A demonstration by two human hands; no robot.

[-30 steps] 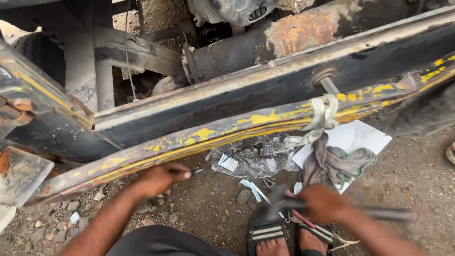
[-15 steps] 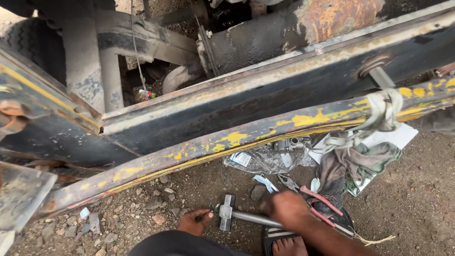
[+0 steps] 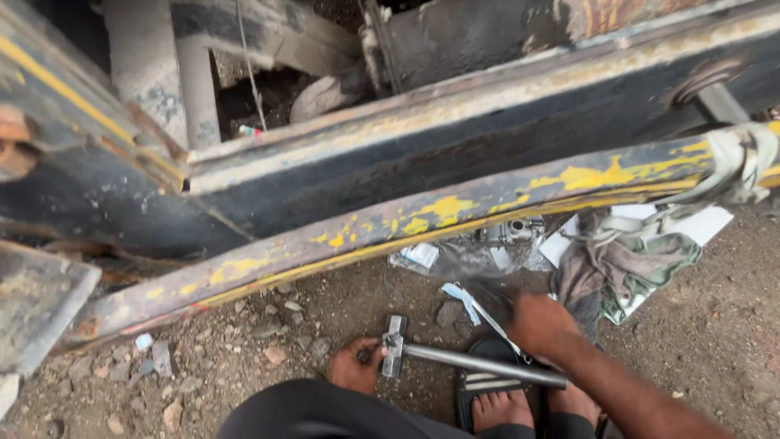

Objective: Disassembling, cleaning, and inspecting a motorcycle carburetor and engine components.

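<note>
A metal wrench [image 3: 463, 358] with a crosswise head lies low over the gravel, just above a sandalled foot [image 3: 487, 390]. The left hand [image 3: 357, 366] curls around its head end; the right hand [image 3: 540, 325] rests past the shaft, its grip unclear. Beyond them a clear plastic bag [image 3: 455, 260] with white packets, a rag [image 3: 626, 268], and the yellow-flecked black rail [image 3: 422, 219] overhead.

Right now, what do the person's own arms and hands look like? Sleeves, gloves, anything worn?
Both hands are bare: no gloves, and no rings, watch or bands that can be made out. The left hand shows only to about the wrist, so any sleeve there is out of view. The right hand leads into a bare forearm with no sleeve in the frame. Both look dusty from the gravel ground.
</note>
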